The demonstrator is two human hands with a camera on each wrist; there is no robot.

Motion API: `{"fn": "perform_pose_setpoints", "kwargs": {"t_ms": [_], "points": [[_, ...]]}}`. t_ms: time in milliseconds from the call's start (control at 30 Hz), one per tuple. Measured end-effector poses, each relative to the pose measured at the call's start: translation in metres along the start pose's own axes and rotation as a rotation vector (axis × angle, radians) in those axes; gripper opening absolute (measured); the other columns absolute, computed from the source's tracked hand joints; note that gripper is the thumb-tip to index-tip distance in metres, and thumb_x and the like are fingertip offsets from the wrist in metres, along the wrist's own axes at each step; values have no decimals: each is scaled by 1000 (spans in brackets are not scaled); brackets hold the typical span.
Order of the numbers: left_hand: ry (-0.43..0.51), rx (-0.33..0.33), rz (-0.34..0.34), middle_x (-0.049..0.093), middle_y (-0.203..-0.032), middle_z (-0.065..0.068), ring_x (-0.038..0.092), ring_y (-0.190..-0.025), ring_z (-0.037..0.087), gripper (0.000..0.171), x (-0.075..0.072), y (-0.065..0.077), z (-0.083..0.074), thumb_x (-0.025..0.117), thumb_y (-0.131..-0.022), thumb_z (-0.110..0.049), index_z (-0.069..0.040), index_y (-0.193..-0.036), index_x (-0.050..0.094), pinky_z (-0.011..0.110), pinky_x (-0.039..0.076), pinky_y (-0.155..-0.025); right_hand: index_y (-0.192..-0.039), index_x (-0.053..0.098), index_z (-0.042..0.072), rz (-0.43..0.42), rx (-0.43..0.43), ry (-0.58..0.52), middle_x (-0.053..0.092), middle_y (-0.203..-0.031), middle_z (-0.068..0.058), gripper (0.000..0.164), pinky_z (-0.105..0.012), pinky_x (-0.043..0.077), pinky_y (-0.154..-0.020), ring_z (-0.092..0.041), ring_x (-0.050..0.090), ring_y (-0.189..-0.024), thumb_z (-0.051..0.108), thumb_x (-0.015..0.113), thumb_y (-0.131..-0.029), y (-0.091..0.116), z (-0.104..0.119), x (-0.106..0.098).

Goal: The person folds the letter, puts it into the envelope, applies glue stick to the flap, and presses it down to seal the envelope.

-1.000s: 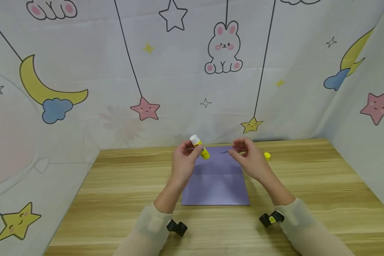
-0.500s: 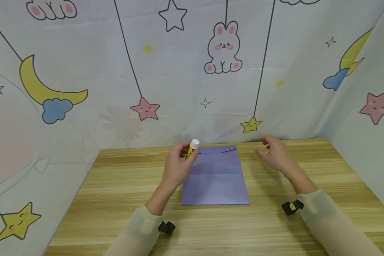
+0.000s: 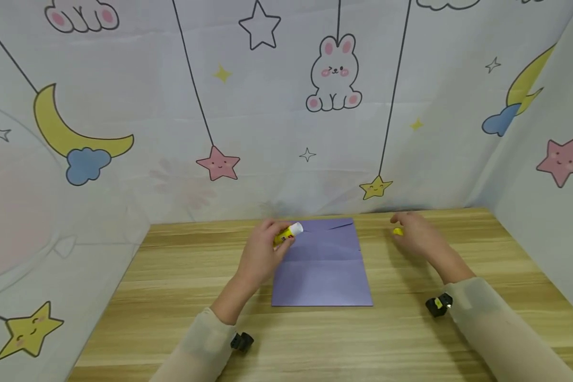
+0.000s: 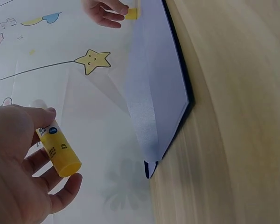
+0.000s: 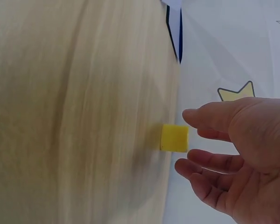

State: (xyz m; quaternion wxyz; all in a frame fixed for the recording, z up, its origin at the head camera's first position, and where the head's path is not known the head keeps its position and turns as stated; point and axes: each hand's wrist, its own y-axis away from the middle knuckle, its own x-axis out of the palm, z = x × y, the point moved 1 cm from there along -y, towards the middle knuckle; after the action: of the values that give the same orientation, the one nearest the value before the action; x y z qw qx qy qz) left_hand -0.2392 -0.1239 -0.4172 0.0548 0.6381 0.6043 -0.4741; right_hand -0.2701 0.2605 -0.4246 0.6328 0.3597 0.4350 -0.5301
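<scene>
My left hand (image 3: pixel 262 248) holds a yellow glue stick (image 4: pixel 59 148) with a white end, thumb and fingers curled round its barrel. In the head view the stick tilts over the left side of a purple envelope (image 3: pixel 322 281), white end pointing right. My right hand (image 3: pixel 420 236) hovers at the back right of the table. Its thumb and fingers are spread on either side of a small yellow cap (image 5: pixel 174 138) that stands on the wood. The right wrist view shows a gap between fingertips and cap; in the head view the hand hides part of the cap.
The envelope lies flat on the wooden table (image 3: pixel 186 286), its folded flap edges towards the back. A white cloth backdrop (image 3: pixel 262 116) printed with stars, moons and a rabbit hangs along the table's far edge and both sides.
My right hand has left the envelope's flap and moved right to the cap. My left hand has drawn slightly left and lower, tipping the glue stick's white end to the right.
</scene>
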Motion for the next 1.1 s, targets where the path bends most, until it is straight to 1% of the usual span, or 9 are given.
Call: {"fn": "perform_pose_setpoints", "kwargs": {"t_ms": [100, 167, 333, 433, 533, 667, 833, 933, 1100], "points": [[-26, 35, 19, 67, -109, 4, 61, -95, 22, 33, 2, 1, 0, 87, -90, -9, -8, -122, 77, 36, 55, -80, -135, 62, -8, 10, 1, 6, 59, -134, -34, 40, -66, 48, -100, -51, 57, -124, 9, 69, -99, -2, -4, 4], [-42, 50, 31, 66, -107, 3, 59, -93, 21, 33, 3, 2, 1, 87, -90, -9, -8, -122, 78, 36, 54, -79, -132, 63, -9, 9, -8, 3, 61, -132, -34, 38, -66, 49, -100, -51, 58, -121, 7, 68, -99, -3, -6, 5], [-97, 80, 56, 65, -102, 3, 59, -92, 24, 33, 6, 2, 2, 87, -89, -6, -5, -121, 78, 36, 54, -78, -124, 66, -11, 6, -30, 13, 68, -120, -29, 30, -61, 52, -94, -45, 64, -109, 5, 70, -98, -5, -9, 7], [-109, 84, 78, 65, -103, 4, 60, -94, 25, 33, 7, 2, 2, 86, -89, -4, -3, -121, 77, 37, 55, -79, -122, 66, -11, 1, -28, 20, 69, -115, -27, 29, -59, 53, -91, -42, 65, -104, 5, 70, -99, -4, -8, 7], [-113, 82, 99, 65, -104, 5, 60, -94, 26, 33, 7, 1, 1, 85, -90, -3, -2, -121, 76, 38, 55, -80, -126, 66, -10, -14, -16, -23, 68, -116, -27, 31, -58, 53, -90, -41, 64, -104, 8, 68, -101, -2, -2, 4], [-120, 94, 94, 66, -105, 5, 61, -95, 26, 32, 7, 1, 0, 85, -90, -4, -2, -120, 75, 39, 55, -82, -129, 66, -7, -62, -32, -134, 69, -116, -23, 32, -55, 55, -88, -38, 65, -103, 11, 68, -103, 1, 14, -4], [-119, 114, 68, 70, -109, 7, 64, -100, 27, 33, 7, -1, -3, 86, -89, -4, -3, -119, 72, 42, 56, -89, -132, 66, -2, -94, -75, -274, 72, -120, -16, 33, -48, 57, -87, -32, 67, -103, 14, 69, -103, 5, 44, -11], [-118, 125, 63, 70, -108, 7, 64, -100, 28, 32, 7, -2, -6, 86, -89, -5, -3, -118, 72, 43, 56, -91, -130, 67, 1, -121, -110, -341, 72, -118, -13, 31, -43, 59, -83, -29, 68, -102, 13, 71, -102, 7, 62, -10], [-125, 132, 56, 71, -108, 6, 65, -101, 29, 29, 9, -4, -12, 86, -90, -7, -4, -116, 75, 43, 56, -91, -125, 69, 5, -179, -196, -436, 73, -113, -8, 27, -33, 59, -78, -24, 70, -98, 10, 74, -99, 11, 89, -3]]}}
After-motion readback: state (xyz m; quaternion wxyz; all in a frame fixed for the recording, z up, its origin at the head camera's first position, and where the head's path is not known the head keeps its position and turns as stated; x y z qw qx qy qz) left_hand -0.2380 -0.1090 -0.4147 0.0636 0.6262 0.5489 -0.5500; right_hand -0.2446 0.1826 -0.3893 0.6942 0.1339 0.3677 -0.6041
